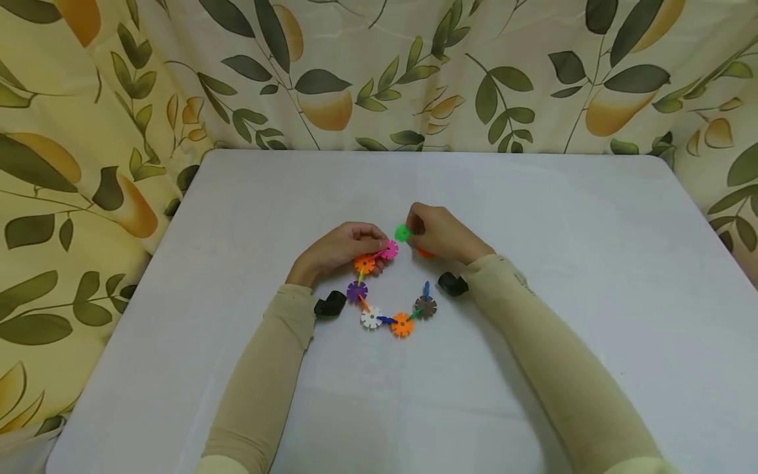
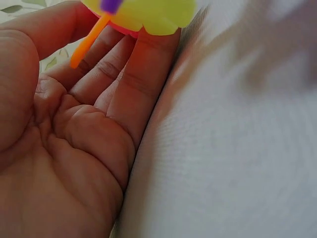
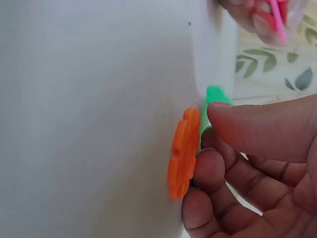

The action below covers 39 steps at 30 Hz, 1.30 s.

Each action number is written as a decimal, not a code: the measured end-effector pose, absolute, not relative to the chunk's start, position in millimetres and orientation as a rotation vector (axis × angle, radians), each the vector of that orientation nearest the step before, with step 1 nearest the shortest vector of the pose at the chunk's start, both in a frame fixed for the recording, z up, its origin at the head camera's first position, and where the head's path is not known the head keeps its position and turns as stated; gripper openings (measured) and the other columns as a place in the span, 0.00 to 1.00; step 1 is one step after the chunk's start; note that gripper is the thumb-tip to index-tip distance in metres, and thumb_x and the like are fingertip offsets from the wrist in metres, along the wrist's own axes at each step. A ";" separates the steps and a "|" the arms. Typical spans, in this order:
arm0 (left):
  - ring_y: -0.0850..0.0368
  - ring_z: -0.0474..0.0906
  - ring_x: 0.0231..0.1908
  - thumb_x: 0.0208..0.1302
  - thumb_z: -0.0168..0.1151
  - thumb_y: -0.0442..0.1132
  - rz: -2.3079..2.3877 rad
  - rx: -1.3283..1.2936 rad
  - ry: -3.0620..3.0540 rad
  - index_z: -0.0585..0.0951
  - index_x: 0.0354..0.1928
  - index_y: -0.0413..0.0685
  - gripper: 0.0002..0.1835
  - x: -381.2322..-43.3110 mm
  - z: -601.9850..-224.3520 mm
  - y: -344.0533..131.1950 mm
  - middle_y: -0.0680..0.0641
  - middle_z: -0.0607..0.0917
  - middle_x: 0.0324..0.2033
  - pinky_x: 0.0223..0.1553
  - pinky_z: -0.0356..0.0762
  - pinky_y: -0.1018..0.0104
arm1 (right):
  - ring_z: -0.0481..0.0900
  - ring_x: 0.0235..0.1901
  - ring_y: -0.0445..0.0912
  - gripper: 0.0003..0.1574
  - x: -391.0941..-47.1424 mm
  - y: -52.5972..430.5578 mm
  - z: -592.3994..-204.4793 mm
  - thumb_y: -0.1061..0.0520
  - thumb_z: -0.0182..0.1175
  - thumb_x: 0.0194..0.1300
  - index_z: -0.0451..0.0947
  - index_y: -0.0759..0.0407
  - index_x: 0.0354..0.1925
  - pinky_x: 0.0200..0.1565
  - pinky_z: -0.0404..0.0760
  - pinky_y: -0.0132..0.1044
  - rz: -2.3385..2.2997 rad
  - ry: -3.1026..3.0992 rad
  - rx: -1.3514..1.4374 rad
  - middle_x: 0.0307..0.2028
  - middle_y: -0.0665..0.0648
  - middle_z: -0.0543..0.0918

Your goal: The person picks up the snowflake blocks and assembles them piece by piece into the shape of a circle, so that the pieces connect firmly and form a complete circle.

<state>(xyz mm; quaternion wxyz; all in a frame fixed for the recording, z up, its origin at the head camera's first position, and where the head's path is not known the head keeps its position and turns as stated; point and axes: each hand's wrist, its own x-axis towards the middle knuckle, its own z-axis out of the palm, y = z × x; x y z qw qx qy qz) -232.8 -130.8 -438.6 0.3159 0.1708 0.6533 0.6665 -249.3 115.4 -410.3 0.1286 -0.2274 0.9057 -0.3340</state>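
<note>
A curved chain of notched plastic snowflake discs lies on the table, with an orange disc (image 1: 403, 324), a white disc (image 1: 371, 318), a purple disc (image 1: 357, 291) and a brown disc (image 1: 425, 307). At its upper end, my left hand (image 1: 343, 249) pinches a pink disc (image 1: 389, 249) between thumb and fingers. A yellow disc (image 2: 166, 17) shows close to those fingers in the left wrist view. My right hand (image 1: 441, 232) pinches a green disc (image 1: 403, 233), apart from the pink one. Against its lower fingers is a loose orange disc (image 3: 184, 156), partly hidden in the head view.
The white table (image 1: 562, 217) extends all around the chain. Behind it and along the left hangs a leaf-patterned curtain (image 1: 379, 79). Black wrist cameras sit beneath both wrists, the left camera (image 1: 330, 304) and the right camera (image 1: 453, 284), close to the chain's sides.
</note>
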 end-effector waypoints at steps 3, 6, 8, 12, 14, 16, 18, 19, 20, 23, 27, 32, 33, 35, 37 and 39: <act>0.54 0.86 0.29 0.82 0.56 0.31 1.742 0.428 1.735 0.84 0.49 0.31 0.10 -232.2 -437.8 -129.7 0.40 0.88 0.35 0.40 0.87 0.64 | 0.76 0.39 0.54 0.13 -241.3 123.7 -412.3 0.68 0.67 0.68 0.75 0.65 0.48 0.43 0.76 0.45 -1.041 2.644 -0.633 0.38 0.62 0.80; 0.53 0.86 0.30 0.82 0.57 0.31 1.739 0.426 1.737 0.84 0.49 0.31 0.10 -232.1 -437.4 -128.5 0.40 0.88 0.35 0.40 0.87 0.64 | 0.77 0.40 0.54 0.17 -233.4 131.4 -412.6 0.69 0.66 0.68 0.77 0.66 0.54 0.43 0.77 0.46 -1.088 2.673 -0.626 0.40 0.62 0.82; 0.53 0.86 0.30 0.82 0.57 0.32 1.739 0.425 1.737 0.84 0.48 0.32 0.10 -232.1 -437.2 -128.0 0.40 0.88 0.35 0.40 0.87 0.64 | 0.78 0.39 0.54 0.18 -228.6 135.4 -412.3 0.68 0.65 0.69 0.80 0.66 0.56 0.43 0.77 0.46 -1.109 2.695 -0.647 0.39 0.61 0.83; 0.53 0.85 0.30 0.83 0.56 0.32 1.739 0.428 1.735 0.84 0.47 0.32 0.10 -231.7 -437.9 -127.3 0.40 0.87 0.35 0.40 0.87 0.64 | 0.78 0.37 0.52 0.10 -220.3 139.8 -413.3 0.67 0.66 0.70 0.87 0.64 0.48 0.41 0.76 0.45 -1.150 2.721 -0.680 0.35 0.58 0.85; 0.52 0.85 0.30 0.83 0.55 0.32 1.742 0.430 1.737 0.83 0.47 0.32 0.10 -231.4 -438.4 -127.4 0.39 0.87 0.36 0.40 0.88 0.63 | 0.78 0.36 0.51 0.07 -217.4 140.0 -413.2 0.67 0.67 0.70 0.88 0.64 0.44 0.40 0.76 0.44 -1.176 2.727 -0.688 0.33 0.56 0.84; 0.51 0.85 0.30 0.83 0.54 0.32 1.753 0.428 1.735 0.82 0.47 0.31 0.10 -231.3 -438.8 -127.6 0.37 0.87 0.37 0.40 0.88 0.62 | 0.77 0.35 0.51 0.05 -215.4 139.3 -411.8 0.66 0.67 0.70 0.88 0.63 0.42 0.40 0.76 0.44 -1.198 2.723 -0.715 0.32 0.55 0.84; 0.51 0.85 0.30 0.83 0.54 0.32 1.760 0.425 1.740 0.82 0.48 0.31 0.10 -231.1 -438.7 -128.0 0.36 0.87 0.38 0.40 0.89 0.61 | 0.77 0.35 0.50 0.04 -214.0 138.0 -409.8 0.65 0.67 0.71 0.89 0.62 0.42 0.39 0.76 0.43 -1.216 2.713 -0.742 0.31 0.54 0.84; 0.51 0.85 0.30 0.83 0.54 0.32 1.764 0.422 1.740 0.82 0.48 0.31 0.10 -231.0 -438.7 -128.0 0.35 0.88 0.39 0.40 0.89 0.61 | 0.77 0.34 0.50 0.04 -213.5 137.4 -408.8 0.65 0.67 0.71 0.89 0.62 0.41 0.38 0.76 0.43 -1.221 2.709 -0.753 0.31 0.54 0.84; 0.51 0.85 0.30 0.83 0.54 0.32 1.767 0.422 1.740 0.81 0.48 0.30 0.10 -230.9 -438.4 -128.0 0.34 0.88 0.39 0.40 0.89 0.61 | 0.77 0.33 0.50 0.04 -213.1 136.9 -408.1 0.65 0.67 0.71 0.89 0.62 0.41 0.38 0.76 0.43 -1.226 2.704 -0.762 0.30 0.54 0.84; 0.51 0.85 0.31 0.83 0.54 0.33 1.765 0.423 1.746 0.81 0.49 0.30 0.10 -230.5 -437.7 -126.8 0.34 0.88 0.40 0.41 0.89 0.61 | 0.78 0.31 0.49 0.03 -212.4 135.8 -407.1 0.65 0.68 0.71 0.89 0.61 0.40 0.36 0.76 0.41 -1.233 2.693 -0.778 0.30 0.53 0.85; 0.51 0.85 0.31 0.84 0.54 0.32 1.767 0.427 1.754 0.81 0.48 0.31 0.10 -230.7 -437.4 -127.3 0.34 0.89 0.40 0.40 0.89 0.61 | 0.78 0.31 0.48 0.04 -213.1 131.8 -408.0 0.67 0.68 0.70 0.89 0.62 0.40 0.35 0.77 0.39 -1.208 2.676 -0.838 0.31 0.53 0.86; 0.52 0.85 0.30 0.84 0.54 0.32 1.762 0.426 1.757 0.82 0.47 0.31 0.10 -231.1 -436.3 -126.9 0.34 0.89 0.40 0.40 0.88 0.62 | 0.78 0.31 0.48 0.04 -212.5 128.9 -409.3 0.68 0.68 0.70 0.89 0.64 0.38 0.36 0.79 0.41 -1.183 2.687 -0.939 0.32 0.54 0.87; 0.52 0.85 0.30 0.84 0.54 0.33 1.758 0.426 1.760 0.82 0.48 0.30 0.11 -231.1 -435.8 -126.7 0.34 0.89 0.40 0.40 0.88 0.62 | 0.79 0.31 0.48 0.04 -212.0 128.5 -409.0 0.69 0.68 0.70 0.89 0.65 0.38 0.36 0.80 0.42 -1.180 2.695 -0.953 0.32 0.55 0.88; 0.52 0.85 0.29 0.84 0.54 0.33 1.751 0.424 1.764 0.82 0.48 0.30 0.11 -231.4 -435.2 -126.4 0.35 0.90 0.40 0.40 0.88 0.62 | 0.80 0.31 0.48 0.03 -211.1 128.0 -408.1 0.69 0.68 0.69 0.89 0.66 0.38 0.37 0.81 0.42 -1.169 2.716 -0.978 0.33 0.56 0.89; 0.52 0.86 0.29 0.84 0.54 0.33 1.744 0.423 1.768 0.82 0.48 0.30 0.11 -231.8 -434.6 -126.2 0.35 0.90 0.40 0.40 0.89 0.61 | 0.81 0.31 0.47 0.03 -210.3 127.6 -407.0 0.69 0.69 0.69 0.90 0.66 0.38 0.38 0.82 0.43 -1.162 2.728 -0.992 0.34 0.57 0.90; 0.52 0.86 0.29 0.84 0.54 0.33 1.736 0.428 1.774 0.82 0.48 0.30 0.11 -232.1 -433.9 -126.2 0.35 0.90 0.41 0.40 0.88 0.62 | 0.82 0.32 0.47 0.03 -210.2 126.9 -407.1 0.69 0.69 0.69 0.90 0.67 0.39 0.38 0.84 0.43 -1.155 2.730 -1.004 0.35 0.57 0.90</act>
